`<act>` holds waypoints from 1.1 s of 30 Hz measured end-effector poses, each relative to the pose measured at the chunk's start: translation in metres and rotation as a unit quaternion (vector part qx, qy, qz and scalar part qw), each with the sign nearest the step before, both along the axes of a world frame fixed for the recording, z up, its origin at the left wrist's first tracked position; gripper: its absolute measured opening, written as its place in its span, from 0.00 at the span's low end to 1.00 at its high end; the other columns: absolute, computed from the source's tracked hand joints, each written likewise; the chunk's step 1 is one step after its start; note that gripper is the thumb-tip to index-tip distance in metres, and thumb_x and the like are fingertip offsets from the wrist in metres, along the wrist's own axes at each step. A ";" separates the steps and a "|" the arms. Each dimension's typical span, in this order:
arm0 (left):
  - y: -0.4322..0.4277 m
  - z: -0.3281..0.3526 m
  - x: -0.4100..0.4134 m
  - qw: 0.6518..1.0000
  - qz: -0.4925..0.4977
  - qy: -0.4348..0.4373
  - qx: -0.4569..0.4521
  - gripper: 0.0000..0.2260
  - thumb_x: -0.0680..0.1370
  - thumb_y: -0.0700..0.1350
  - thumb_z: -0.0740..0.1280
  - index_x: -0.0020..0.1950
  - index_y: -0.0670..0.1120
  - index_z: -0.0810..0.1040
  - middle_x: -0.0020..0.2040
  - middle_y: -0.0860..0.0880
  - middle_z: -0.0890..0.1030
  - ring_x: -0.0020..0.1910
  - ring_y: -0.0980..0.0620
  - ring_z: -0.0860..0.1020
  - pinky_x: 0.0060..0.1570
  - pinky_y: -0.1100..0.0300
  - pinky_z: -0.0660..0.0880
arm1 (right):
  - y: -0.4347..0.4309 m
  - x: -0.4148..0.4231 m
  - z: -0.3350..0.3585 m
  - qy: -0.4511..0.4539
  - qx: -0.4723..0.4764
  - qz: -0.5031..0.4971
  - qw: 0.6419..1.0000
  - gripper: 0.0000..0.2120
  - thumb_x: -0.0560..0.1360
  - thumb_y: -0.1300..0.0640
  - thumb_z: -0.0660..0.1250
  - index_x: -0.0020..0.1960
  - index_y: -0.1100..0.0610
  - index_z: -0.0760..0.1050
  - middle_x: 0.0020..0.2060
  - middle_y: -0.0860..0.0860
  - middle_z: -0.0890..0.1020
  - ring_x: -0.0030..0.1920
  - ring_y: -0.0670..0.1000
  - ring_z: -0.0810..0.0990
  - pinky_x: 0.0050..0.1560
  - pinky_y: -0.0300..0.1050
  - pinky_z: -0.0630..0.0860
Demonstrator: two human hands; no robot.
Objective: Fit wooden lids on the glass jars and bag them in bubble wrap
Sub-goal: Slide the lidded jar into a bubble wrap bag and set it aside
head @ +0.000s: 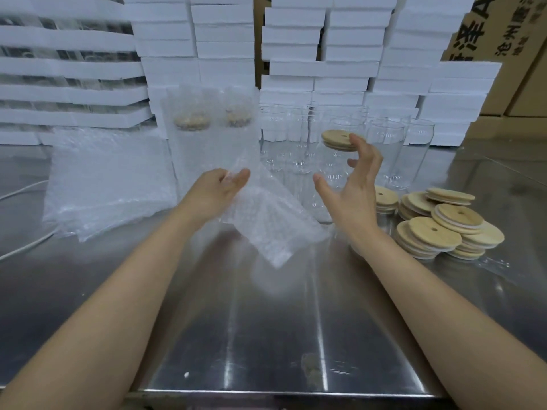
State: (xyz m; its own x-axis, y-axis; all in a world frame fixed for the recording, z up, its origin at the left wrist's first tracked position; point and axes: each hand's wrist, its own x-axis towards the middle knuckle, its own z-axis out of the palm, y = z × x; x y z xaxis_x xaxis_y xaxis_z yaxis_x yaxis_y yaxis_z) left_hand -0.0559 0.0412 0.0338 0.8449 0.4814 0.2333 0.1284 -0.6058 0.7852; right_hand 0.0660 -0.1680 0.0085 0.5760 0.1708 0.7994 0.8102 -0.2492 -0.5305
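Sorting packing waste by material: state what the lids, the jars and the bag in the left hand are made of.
Lids: apparently wood or bamboo, matte tan with faint grain, pale ring beneath, possibly a seal.
Jars: clear glass by the look, glossy with sharp highlights.
Bag in the left hand: translucent plastic bubble wrap, its surface dotted with small bubbles.

A: Where's the open space here?

B: Near half of the steel table [266, 335] is bare, easy to pass through. Left is blocked by a bubble wrap pile [109, 184], right by stacks of wooden lids [438, 226].

A: And the back?

B: Packed. Glass jars [387, 149] stand close together, two wrapped jars [207, 134] beside them, foam boxes [340, 69] stacked high right behind.
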 end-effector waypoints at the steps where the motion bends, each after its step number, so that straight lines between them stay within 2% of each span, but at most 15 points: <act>1: 0.002 -0.001 0.000 1.000 -0.007 0.006 -0.008 0.15 0.76 0.58 0.67 0.40 0.47 0.72 0.37 0.52 0.74 0.33 0.60 0.72 0.32 0.66 0.65 | 0.001 -0.001 0.000 -0.005 -0.006 -0.003 1.000 0.36 0.72 0.54 0.73 0.72 0.47 0.55 0.69 0.56 0.60 0.66 0.54 0.68 0.56 0.38 0.68; 3: 0.005 -0.005 0.000 1.000 0.009 0.000 0.005 0.07 0.75 0.46 0.72 0.43 0.45 0.76 0.42 0.52 0.78 0.41 0.54 0.76 0.36 0.67 0.68 | 0.001 -0.001 0.000 -0.014 -0.011 -0.009 1.000 0.36 0.72 0.55 0.73 0.73 0.52 0.58 0.69 0.57 0.61 0.67 0.53 0.67 0.57 0.35 0.66; 5: 0.006 -0.007 0.000 0.994 0.044 -0.028 0.100 0.09 0.75 0.36 0.68 0.36 0.43 0.74 0.38 0.47 0.77 0.44 0.44 0.75 0.36 0.64 0.66 | 0.000 0.001 0.000 -0.015 -0.016 -0.016 1.000 0.35 0.72 0.55 0.73 0.73 0.54 0.59 0.69 0.58 0.61 0.67 0.53 0.67 0.56 0.34 0.65; 6: 0.006 -0.007 -0.001 0.983 0.062 -0.025 0.171 0.06 0.76 0.34 0.66 0.39 0.41 0.76 0.41 0.45 0.78 0.48 0.42 0.76 0.41 0.62 0.67 | -0.001 0.001 0.000 -0.016 -0.016 -0.020 1.000 0.35 0.72 0.55 0.73 0.73 0.54 0.59 0.69 0.58 0.61 0.67 0.53 0.67 0.56 0.34 0.65; 7: 0.005 -0.007 -0.002 0.967 0.072 -0.023 0.245 0.04 0.76 0.33 0.66 0.50 0.39 0.78 0.49 0.42 0.80 0.56 0.40 0.75 0.50 0.58 0.67 | -0.001 0.002 0.000 -0.018 -0.012 -0.025 0.999 0.35 0.71 0.55 0.73 0.72 0.54 0.59 0.69 0.58 0.60 0.67 0.53 0.67 0.56 0.32 0.65; 9: 0.001 -0.005 -0.002 0.934 0.059 -0.040 0.351 0.16 0.77 0.36 0.68 0.64 0.42 0.76 0.61 0.44 0.77 0.62 0.42 0.72 0.60 0.53 0.64 | -0.001 0.002 -0.001 -0.014 0.017 -0.036 0.999 0.34 0.70 0.57 0.74 0.70 0.58 0.61 0.70 0.59 0.58 0.67 0.55 0.67 0.56 0.26 0.65; 11: -0.015 -0.002 -0.002 0.940 -0.020 -0.109 0.323 0.09 0.76 0.42 0.70 0.56 0.45 0.79 0.49 0.52 0.78 0.49 0.49 0.76 0.54 0.53 0.71 | 0.000 0.001 0.000 -0.003 0.064 -0.050 0.997 0.34 0.69 0.58 0.75 0.68 0.62 0.61 0.71 0.61 0.57 0.65 0.55 0.68 0.62 0.30 0.67; 13: -0.037 -0.004 -0.003 0.959 -0.147 -0.086 0.226 0.07 0.76 0.51 0.70 0.45 0.47 0.80 0.39 0.57 0.78 0.37 0.56 0.75 0.43 0.57 0.73 | -0.002 0.000 0.005 0.021 0.114 -0.047 0.992 0.33 0.69 0.58 0.75 0.67 0.61 0.60 0.70 0.58 0.57 0.64 0.55 0.69 0.66 0.50 0.70; 15: -0.057 -0.011 -0.002 0.958 -0.230 0.009 0.169 0.15 0.72 0.62 0.69 0.42 0.51 0.80 0.39 0.57 0.79 0.37 0.59 0.74 0.40 0.61 0.71 | -0.006 0.000 0.010 0.042 0.158 -0.035 0.986 0.31 0.69 0.57 0.74 0.64 0.54 0.58 0.68 0.53 0.59 0.63 0.57 0.69 0.63 0.58 0.72; 17: -0.066 -0.019 0.001 0.942 -0.241 0.088 0.218 0.20 0.66 0.70 0.68 0.44 0.55 0.78 0.43 0.58 0.78 0.42 0.60 0.74 0.43 0.63 0.71 | -0.008 -0.001 0.013 0.053 0.183 -0.029 0.981 0.32 0.70 0.55 0.73 0.63 0.50 0.56 0.67 0.50 0.59 0.61 0.56 0.70 0.60 0.58 0.73; 19: -0.065 -0.023 0.001 0.932 -0.225 0.119 0.258 0.18 0.67 0.68 0.70 0.44 0.55 0.76 0.41 0.58 0.76 0.41 0.60 0.74 0.43 0.62 0.71 | -0.008 -0.003 0.015 0.060 0.193 -0.027 0.979 0.33 0.70 0.54 0.73 0.64 0.49 0.54 0.67 0.49 0.59 0.60 0.54 0.71 0.59 0.57 0.75; 22: -0.059 -0.020 0.000 0.930 -0.204 0.123 0.280 0.11 0.73 0.56 0.67 0.36 0.52 0.73 0.34 0.56 0.75 0.34 0.57 0.72 0.35 0.61 0.67 | -0.007 -0.005 0.016 0.046 0.190 -0.025 0.980 0.33 0.70 0.55 0.74 0.64 0.50 0.55 0.67 0.51 0.59 0.60 0.55 0.71 0.58 0.54 0.75; 28: -0.058 -0.020 0.002 0.947 -0.145 0.128 0.256 0.16 0.75 0.47 0.59 0.28 0.45 0.63 0.28 0.49 0.68 0.29 0.49 0.66 0.31 0.56 0.64 | -0.007 -0.008 0.018 0.011 0.171 -0.011 0.985 0.33 0.69 0.54 0.74 0.64 0.53 0.55 0.67 0.52 0.59 0.60 0.54 0.72 0.56 0.48 0.77; 31: -0.059 -0.023 0.005 0.971 -0.126 0.098 0.176 0.11 0.76 0.45 0.59 0.34 0.45 0.68 0.27 0.51 0.73 0.22 0.53 0.70 0.25 0.62 0.66 | -0.007 -0.010 0.019 0.011 0.194 -0.008 0.981 0.34 0.70 0.54 0.73 0.66 0.53 0.54 0.63 0.42 0.59 0.57 0.51 0.73 0.54 0.47 0.77; 33: -0.060 -0.023 0.003 0.976 -0.140 0.082 0.147 0.04 0.76 0.42 0.61 0.49 0.47 0.73 0.37 0.51 0.78 0.22 0.59 0.73 0.24 0.69 0.67 | -0.007 -0.012 0.020 0.012 0.211 -0.003 0.977 0.33 0.71 0.55 0.73 0.65 0.53 0.53 0.61 0.41 0.60 0.56 0.52 0.74 0.52 0.45 0.77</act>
State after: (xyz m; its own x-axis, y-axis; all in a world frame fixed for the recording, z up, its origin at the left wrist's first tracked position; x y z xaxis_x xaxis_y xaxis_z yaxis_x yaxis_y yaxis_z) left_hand -0.0525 -0.0185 0.0104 0.9716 0.1584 0.1759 0.0349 -0.8308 0.5554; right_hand 0.0542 -0.1750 0.0283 0.5956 -0.1742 0.7842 0.7954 -0.0084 -0.6060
